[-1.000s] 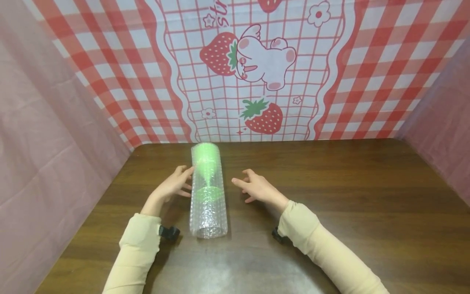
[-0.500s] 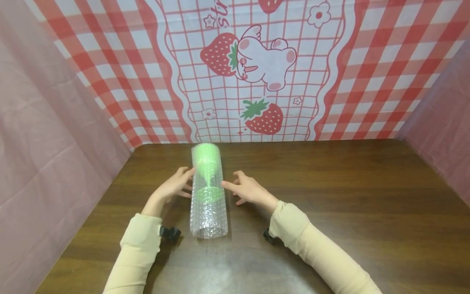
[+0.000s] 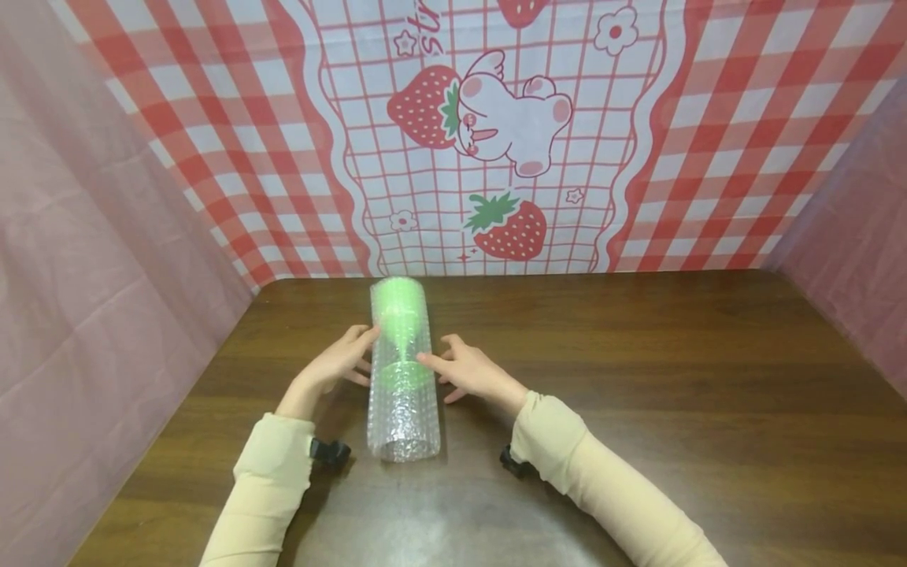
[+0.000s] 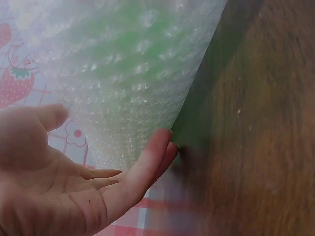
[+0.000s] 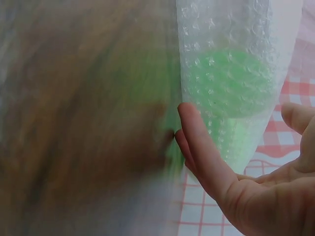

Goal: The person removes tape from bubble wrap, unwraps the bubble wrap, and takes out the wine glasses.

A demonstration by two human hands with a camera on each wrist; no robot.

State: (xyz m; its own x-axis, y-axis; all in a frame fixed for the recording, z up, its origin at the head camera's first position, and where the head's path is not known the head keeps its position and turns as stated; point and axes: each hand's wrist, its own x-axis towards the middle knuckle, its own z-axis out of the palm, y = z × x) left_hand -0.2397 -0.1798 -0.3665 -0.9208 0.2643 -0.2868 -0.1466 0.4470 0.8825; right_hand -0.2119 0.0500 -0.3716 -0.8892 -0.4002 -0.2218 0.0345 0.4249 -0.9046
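A tube of clear bubble wrap (image 3: 402, 425) lies lengthwise on the table, its hollow end facing me. Inside shows a bright green object (image 3: 398, 303), wide at the far end, narrowing to a thin neck, with a green disc below; the wrap blurs its details. My left hand (image 3: 335, 362) is at the tube's left side, thumb tip at its upper edge, fingers loosely extended alongside. On the opposite side, my right hand (image 3: 475, 372) has its thumb tip overlapping the wrap. In the right wrist view its fingers (image 5: 204, 152) lie nearly straight beside the tube.
The dark brown wooden table (image 3: 673, 378) extends far to the right of the tube. Behind it hangs a red-and-white checked cloth (image 3: 716, 157) printed with strawberries, and a pink curtain (image 3: 92, 260) hangs at the left. Black straps (image 3: 329, 451) sit at the wrists.
My right hand has moved left, from a gap beside the bubble-wrapped tube up to its right side. The left hand has shifted only slightly against the tube, which stays in place.
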